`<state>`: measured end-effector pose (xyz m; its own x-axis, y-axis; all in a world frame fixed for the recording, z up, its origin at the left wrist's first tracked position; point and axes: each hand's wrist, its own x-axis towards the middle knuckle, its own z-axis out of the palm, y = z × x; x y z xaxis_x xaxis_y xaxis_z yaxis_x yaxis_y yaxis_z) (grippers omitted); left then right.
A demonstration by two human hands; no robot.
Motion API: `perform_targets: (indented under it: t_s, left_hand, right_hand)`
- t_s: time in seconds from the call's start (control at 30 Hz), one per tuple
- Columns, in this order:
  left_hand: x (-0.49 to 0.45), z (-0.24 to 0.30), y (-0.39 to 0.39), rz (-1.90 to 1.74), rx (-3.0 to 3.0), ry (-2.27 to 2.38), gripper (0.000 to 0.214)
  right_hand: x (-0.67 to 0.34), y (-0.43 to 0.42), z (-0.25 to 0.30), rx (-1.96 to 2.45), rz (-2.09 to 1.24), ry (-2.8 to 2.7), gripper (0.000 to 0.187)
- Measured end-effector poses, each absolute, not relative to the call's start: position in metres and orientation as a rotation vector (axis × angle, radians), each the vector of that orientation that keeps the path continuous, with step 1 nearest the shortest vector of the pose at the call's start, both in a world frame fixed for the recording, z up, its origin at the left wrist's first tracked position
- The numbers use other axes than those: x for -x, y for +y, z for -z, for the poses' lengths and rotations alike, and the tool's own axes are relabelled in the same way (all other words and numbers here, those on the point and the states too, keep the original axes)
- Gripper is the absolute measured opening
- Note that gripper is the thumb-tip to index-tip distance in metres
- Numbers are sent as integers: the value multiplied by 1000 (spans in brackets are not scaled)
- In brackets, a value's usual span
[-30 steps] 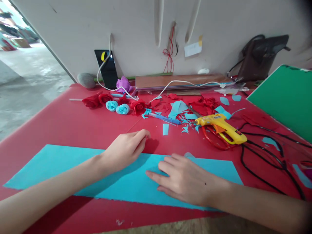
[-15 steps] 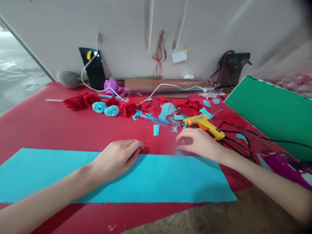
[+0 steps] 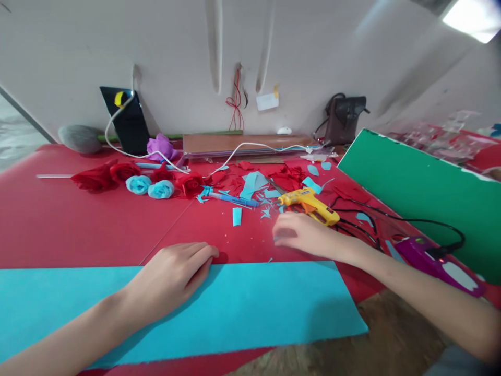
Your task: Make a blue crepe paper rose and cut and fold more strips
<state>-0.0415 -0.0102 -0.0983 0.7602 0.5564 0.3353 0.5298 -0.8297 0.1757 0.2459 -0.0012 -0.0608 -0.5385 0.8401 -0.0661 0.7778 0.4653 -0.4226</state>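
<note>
A long strip of light-blue craft paper (image 3: 266, 308) lies across the front of the red table. My left hand (image 3: 178, 271) rests on its upper edge, palm down, fingers laid forward and thumb tucked below. Just beyond the strip, my right hand (image 3: 297, 235) hovers over the red surface with its fingers curled together. Something small and bluish shows at those fingertips, too blurred to name. A yellow hot glue gun (image 3: 309, 204) lies right behind this hand. Close by are a small blue paper rectangle (image 3: 237, 216) and a blue pen (image 3: 234, 199).
Red paper roses (image 3: 96, 176) and blue paper roses (image 3: 160, 189) lie at the left. Paper scraps (image 3: 253, 184) litter the middle. A green board (image 3: 422, 193) leans at right, near a purple power strip (image 3: 434, 266) and black cables. A dark tablet (image 3: 127, 122) stands against the wall.
The view has shifted, so the table items sit farther left. My right hand has drawn slightly off the paper's edge; a tiny blue bit shows there. My left hand stays on the paper.
</note>
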Motion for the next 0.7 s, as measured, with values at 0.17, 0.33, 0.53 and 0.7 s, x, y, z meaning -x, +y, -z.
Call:
perform_targets:
  t_s: [0.17,0.33,0.53,0.7]
  left_hand:
    - [37,93,-9,-600,-2958,917,27]
    - [28,78,-10,-666,-3247,823,36]
    - [25,71,-13,-542,-3293,756,44]
    - [4,73,-14,-658,-2979,666,31]
  right_hand:
    - [-236,11,57,1375,-254,-2402,12]
    - [-222,44,42,1502,142,-2324,17]
    - [-201,37,31,1526,151,-2226,32]
    - [-167,-8,36,762,-17,-2412,34]
